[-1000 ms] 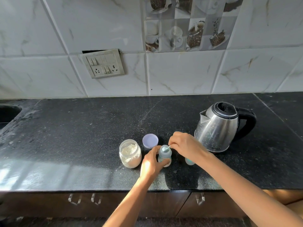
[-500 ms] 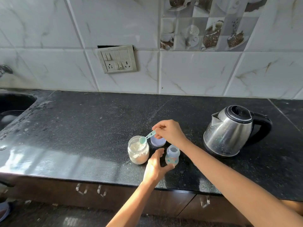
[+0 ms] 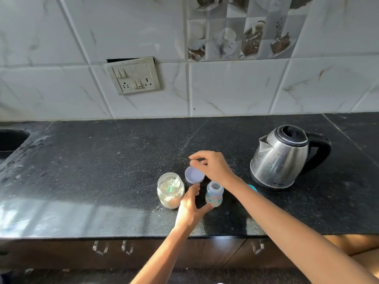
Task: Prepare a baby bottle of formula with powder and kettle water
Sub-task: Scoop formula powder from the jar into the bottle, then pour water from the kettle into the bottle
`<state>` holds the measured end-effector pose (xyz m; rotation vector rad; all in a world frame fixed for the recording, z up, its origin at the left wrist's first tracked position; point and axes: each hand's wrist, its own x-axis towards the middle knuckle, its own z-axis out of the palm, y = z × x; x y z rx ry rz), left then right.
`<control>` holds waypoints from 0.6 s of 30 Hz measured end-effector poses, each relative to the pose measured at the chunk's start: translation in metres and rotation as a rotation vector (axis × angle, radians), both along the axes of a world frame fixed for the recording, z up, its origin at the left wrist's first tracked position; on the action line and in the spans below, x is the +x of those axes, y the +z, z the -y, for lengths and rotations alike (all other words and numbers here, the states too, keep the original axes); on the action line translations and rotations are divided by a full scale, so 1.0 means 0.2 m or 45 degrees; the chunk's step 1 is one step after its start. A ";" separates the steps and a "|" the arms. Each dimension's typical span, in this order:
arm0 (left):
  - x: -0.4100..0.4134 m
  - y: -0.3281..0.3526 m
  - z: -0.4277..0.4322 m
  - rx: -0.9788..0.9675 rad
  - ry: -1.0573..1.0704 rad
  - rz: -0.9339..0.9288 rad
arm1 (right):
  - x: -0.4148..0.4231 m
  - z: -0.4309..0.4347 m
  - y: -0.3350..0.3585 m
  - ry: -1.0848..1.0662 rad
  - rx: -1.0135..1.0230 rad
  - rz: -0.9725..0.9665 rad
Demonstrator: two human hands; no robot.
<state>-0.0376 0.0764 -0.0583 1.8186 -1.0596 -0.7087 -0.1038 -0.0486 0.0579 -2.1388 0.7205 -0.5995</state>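
The small open baby bottle (image 3: 214,195) stands on the black counter (image 3: 102,171). Just left of it is a glass jar of white powder (image 3: 170,191) with a green scoop (image 3: 173,185) lying inside. My right hand (image 3: 213,167) pinches the purple jar lid (image 3: 194,175) by its far edge and holds it tilted above the counter, behind jar and bottle. My left hand (image 3: 190,206) lies relaxed between jar and bottle, its thumb touching the bottle's base. The steel kettle (image 3: 281,158) stands to the right, lid shut, black handle pointing right.
A teal bottle cap (image 3: 252,187) peeks out behind my right forearm, in front of the kettle. A sink (image 3: 10,140) is sunk into the counter at far left. A switch and socket plate (image 3: 134,76) hangs on the tiled wall. Cabinet handles (image 3: 98,248) sit below the counter edge.
My right hand carried the scoop from the bottle to the jar, left it inside, and took hold of the purple lid. My left hand loosened its grip on the bottle.
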 end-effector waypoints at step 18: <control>-0.07 0.03 0.09 -0.149 -0.099 0.033 | -1.16 0.65 0.02 -1.116 -0.543 0.431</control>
